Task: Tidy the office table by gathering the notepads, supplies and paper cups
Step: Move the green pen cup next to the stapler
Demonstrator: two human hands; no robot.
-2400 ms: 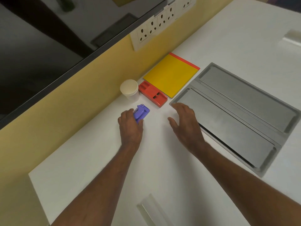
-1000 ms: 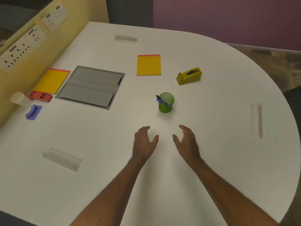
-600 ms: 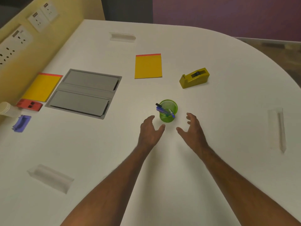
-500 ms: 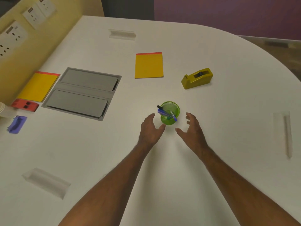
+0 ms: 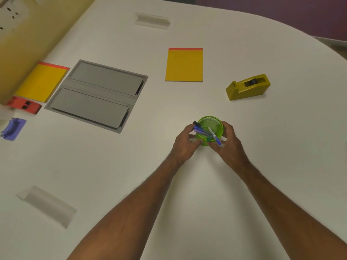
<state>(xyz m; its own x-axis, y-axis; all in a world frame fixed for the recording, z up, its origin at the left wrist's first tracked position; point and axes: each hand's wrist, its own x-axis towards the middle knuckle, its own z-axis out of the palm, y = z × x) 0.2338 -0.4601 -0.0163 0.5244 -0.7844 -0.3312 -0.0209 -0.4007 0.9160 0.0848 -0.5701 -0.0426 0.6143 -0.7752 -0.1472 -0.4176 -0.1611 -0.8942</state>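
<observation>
a green mesh pen cup [image 5: 210, 128] stands upright near the middle of a white counter [image 5: 262, 147], clasped from both sides: the left hand [image 5: 185, 142] curls its fingers round the cup's left wall, the right hand [image 5: 228, 142] wraps the right wall. the cup is round, see-through wire mesh, bright lime in colour, and it carries several pens [image 5: 204, 131], blue and purple among them with one black cap, leaning out over the rim toward the left and the near side. beyond the cup, well apart, a yellow notepad [image 5: 184, 65] with a red top band lies flat, and to its right sits an olive tape dispenser [image 5: 247, 87]. at the left, a grey hatch [image 5: 97, 94] is set flush into the counter; beside it, against a yellow partition [image 5: 37, 25], lies a second yellow notepad [image 5: 42, 81] with the same red band. just in front of that pad rests a red stapler-like item [image 5: 24, 105], and nearer still a small purple object [image 5: 12, 128], perhaps a hole punch, though motion blur at the frame's edge makes it hard to tell.
</observation>
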